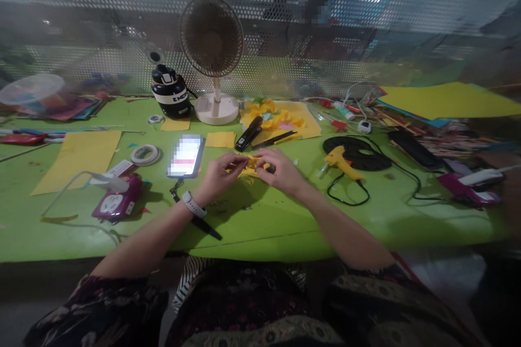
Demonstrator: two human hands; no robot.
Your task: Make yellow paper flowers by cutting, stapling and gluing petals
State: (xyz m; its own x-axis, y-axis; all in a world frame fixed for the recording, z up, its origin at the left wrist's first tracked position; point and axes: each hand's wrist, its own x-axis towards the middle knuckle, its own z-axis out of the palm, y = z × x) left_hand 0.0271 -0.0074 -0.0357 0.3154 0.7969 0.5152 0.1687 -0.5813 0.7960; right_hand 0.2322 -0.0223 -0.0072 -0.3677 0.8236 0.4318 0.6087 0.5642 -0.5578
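Observation:
Both my hands meet over the middle of the green table, fingers closed on a small piece of yellow paper (251,165). My left hand (222,173), with a pale watch band at its wrist, pinches the left side of the paper. On the other side my right hand (280,171) grips it between thumb and fingers. Parts of the paper are hidden behind the fingers. Just beyond lie a black stapler (249,134) and dark scissors (277,139). Yellow paper flowers (285,117) rest on a yellow sheet behind them.
Left of my hands are a lit phone (185,157), a tape roll (145,155) and a purple power strip (118,198). A fan (215,108) and a dark bottle (171,92) stand at the back. To the right lies a yellow glue gun (342,161) with its cord.

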